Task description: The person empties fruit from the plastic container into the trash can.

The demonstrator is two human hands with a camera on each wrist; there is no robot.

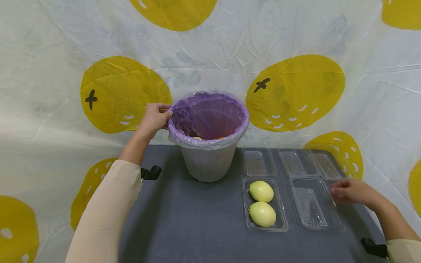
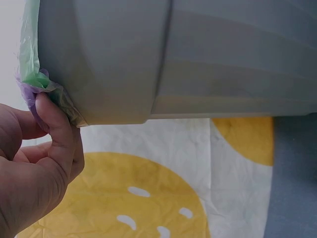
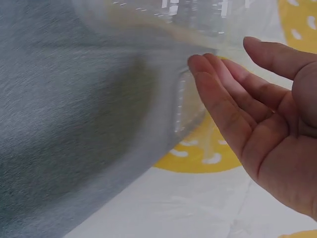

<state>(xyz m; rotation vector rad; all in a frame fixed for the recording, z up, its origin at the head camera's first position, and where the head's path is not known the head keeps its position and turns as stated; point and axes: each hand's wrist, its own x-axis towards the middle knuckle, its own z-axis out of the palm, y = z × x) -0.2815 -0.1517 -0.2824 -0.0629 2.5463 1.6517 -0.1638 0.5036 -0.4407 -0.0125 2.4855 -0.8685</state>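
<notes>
A light grey bin stands at the back of the table, lined with a purple plastic bag folded over its rim. My left hand pinches the bag-covered rim at the left side; in the left wrist view its fingers curl against the bag's edge. Deep in the bin, slivers of something pale and something orange-red show. My right hand, holding nothing, hovers by the right edge of a clear plastic tray; the right wrist view shows its fingers nearly straight, thumb apart.
Two pale yellow-green oval fruits lie in a clear tray left of the right hand. Behind it, more clear trays line the back of the grey table. A sheet with yellow fruit prints hangs behind.
</notes>
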